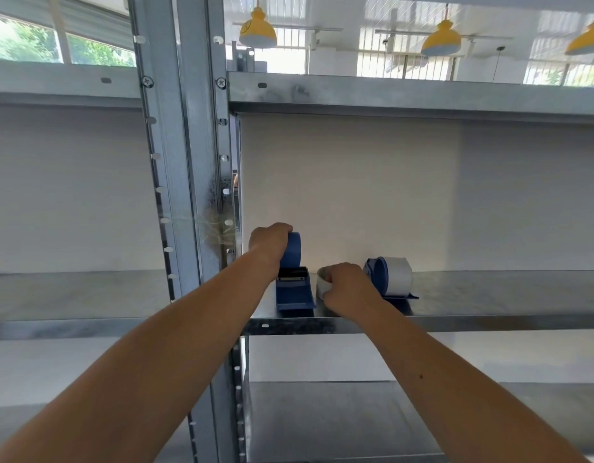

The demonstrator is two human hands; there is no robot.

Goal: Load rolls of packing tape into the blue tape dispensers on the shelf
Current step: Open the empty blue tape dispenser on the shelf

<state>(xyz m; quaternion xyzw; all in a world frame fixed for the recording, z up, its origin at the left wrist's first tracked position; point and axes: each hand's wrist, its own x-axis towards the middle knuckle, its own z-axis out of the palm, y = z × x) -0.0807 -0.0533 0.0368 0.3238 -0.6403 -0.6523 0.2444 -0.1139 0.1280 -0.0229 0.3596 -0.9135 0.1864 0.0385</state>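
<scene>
Two blue tape dispensers stand on the metal shelf point(489, 295). The left dispenser point(294, 294) holds no roll; my left hand point(269, 243) grips the round blue hub at its top. My right hand point(347, 285) is closed around a white roll of packing tape point(323, 284) just to the right of that dispenser, low over the shelf. The right dispenser point(377, 274) carries a white tape roll point(398, 275) and stands right behind my right hand.
A grey steel upright point(188, 162) rises just left of my left hand. Another shelf point(389, 95) runs overhead and a lower one point(355, 419) lies below. A white back panel point(355, 188) closes the bay. Yellow lamps point(441, 38) hang beyond.
</scene>
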